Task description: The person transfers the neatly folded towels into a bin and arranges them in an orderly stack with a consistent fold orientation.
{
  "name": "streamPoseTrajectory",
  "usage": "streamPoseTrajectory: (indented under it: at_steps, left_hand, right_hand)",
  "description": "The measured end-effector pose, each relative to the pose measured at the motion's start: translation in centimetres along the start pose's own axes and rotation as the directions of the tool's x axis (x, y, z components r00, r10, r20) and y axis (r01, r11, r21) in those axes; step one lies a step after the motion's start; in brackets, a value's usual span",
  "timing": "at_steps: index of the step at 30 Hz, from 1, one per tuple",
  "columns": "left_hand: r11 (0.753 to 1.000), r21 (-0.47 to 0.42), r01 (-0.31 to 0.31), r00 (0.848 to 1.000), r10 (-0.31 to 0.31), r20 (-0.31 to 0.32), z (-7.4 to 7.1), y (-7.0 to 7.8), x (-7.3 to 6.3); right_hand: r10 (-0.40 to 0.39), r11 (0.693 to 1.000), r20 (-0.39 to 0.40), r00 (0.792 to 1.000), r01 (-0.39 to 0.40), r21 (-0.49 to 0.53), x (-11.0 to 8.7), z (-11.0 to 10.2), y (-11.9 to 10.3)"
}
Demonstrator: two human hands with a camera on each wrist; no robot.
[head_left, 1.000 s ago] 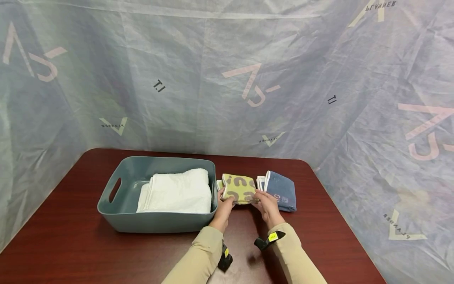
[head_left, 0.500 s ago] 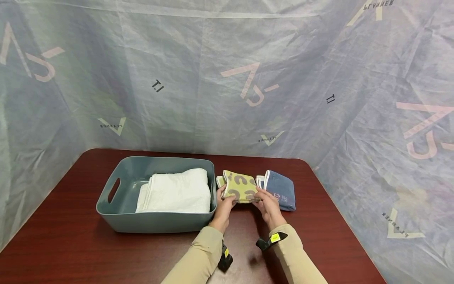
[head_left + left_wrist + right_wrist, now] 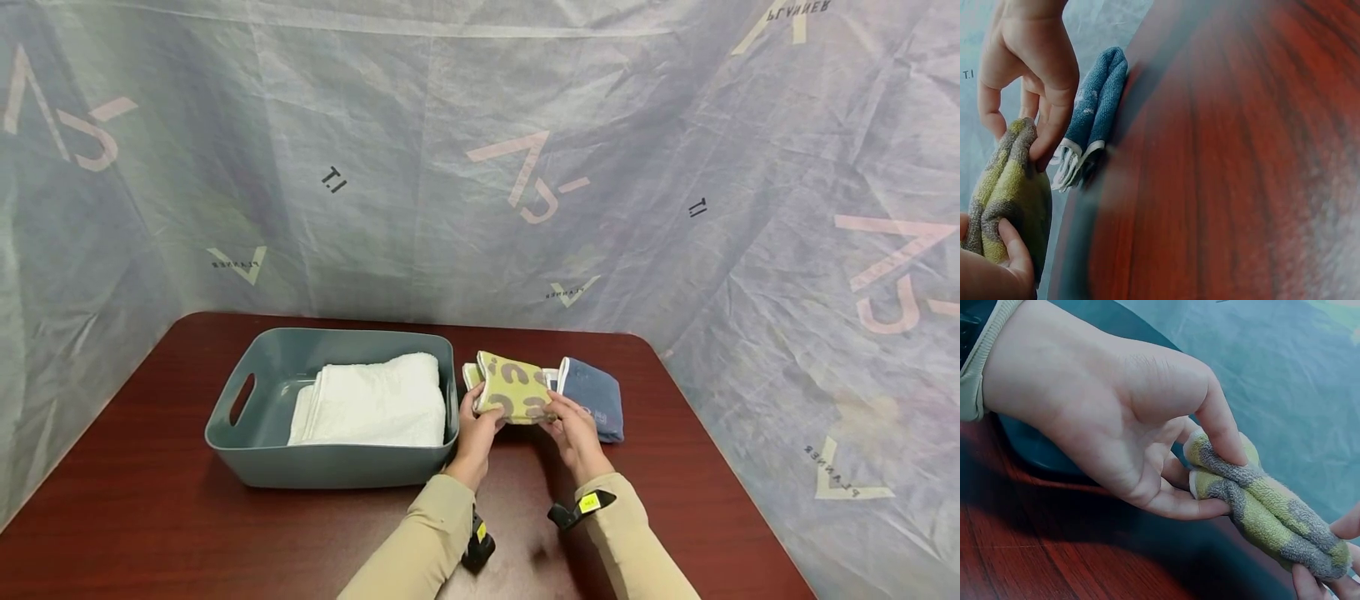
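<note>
In the head view, my right hand (image 3: 577, 433) and the yellow-and-grey towel (image 3: 517, 387) partly covered the blue towel (image 3: 592, 388), its print (image 3: 601, 417) too small to read. The basket (image 3: 330, 468) hid the white towel's (image 3: 382, 404) base. My sleeves (image 3: 416, 542) ran off the bottom edge. The left wrist view's left edge cropped my left hand (image 3: 999, 269); the right wrist view's right edge, my right.

The table (image 3: 150, 500) is viewed forward and down by the head camera; the towel (image 3: 1015, 190) is shared by both near wrist views, lower left and lower right respectively.
</note>
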State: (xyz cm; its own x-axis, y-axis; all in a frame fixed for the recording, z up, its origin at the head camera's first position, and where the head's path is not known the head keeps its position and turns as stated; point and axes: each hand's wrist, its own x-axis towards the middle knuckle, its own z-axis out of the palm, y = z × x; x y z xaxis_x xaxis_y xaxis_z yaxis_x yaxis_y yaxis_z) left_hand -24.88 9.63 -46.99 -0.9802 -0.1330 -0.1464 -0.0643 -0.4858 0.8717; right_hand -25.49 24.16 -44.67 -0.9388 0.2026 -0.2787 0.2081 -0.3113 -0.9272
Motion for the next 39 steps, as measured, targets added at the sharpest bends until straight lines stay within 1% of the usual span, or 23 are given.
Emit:
streamPoseTrajectory:
  at_steps: [7, 16, 19, 23, 27, 33, 39]
  left_hand:
    - [1.000, -0.006, -0.026, 0.999, 0.026, 0.021, 0.1, 0.3, -0.1]
    - [0.999, -0.019, -0.026, 0.998, 0.027, 0.049, 0.2, 0.6, -0.2]
    - [0.999, -0.024, -0.028, 0.998, 0.030, 0.056, 0.4, 0.8, -0.3]
    - [0.999, -0.026, -0.030, 0.996, 0.032, 0.079, 0.6, 1.3, -0.6]
    - [0.999, -0.034, -0.027, 0.995, 0.030, 0.098, 0.7, 1.5, -0.6]
    - [0.998, -0.057, -0.030, 0.994, 0.035, 0.100, 0.9, 1.6, -0.7]
    - [0.996, -0.077, -0.035, 0.994, 0.043, 0.102, 1.5, 2.1, -1.3]
  right_hand:
    - [-0.017, 1.000, 0.023, 1.000, 0.017, 0.006, -0.1, -0.1, -0.3]
    - [-0.029, 0.999, 0.002, 1.000, 0.029, 0.029, -0.2, 0.0, -0.6]
    - [-0.030, 0.999, 0.009, 1.000, 0.029, 0.023, -0.4, -0.1, -0.9]
    - [-0.044, 0.998, 0.020, 0.999, 0.043, 0.045, -0.6, -0.2, -1.2]
    - [-0.055, 0.995, 0.015, 0.998, 0.053, 0.082, -0.9, -0.2, -1.5]
    - [-0.067, 0.994, 0.013, 0.998, 0.065, 0.088, -1.4, -0.1, -2.1]
    - [-0.060, 0.995, 0.012, 0.998, 0.059, 0.083, -1.9, -0.3, -2.7]
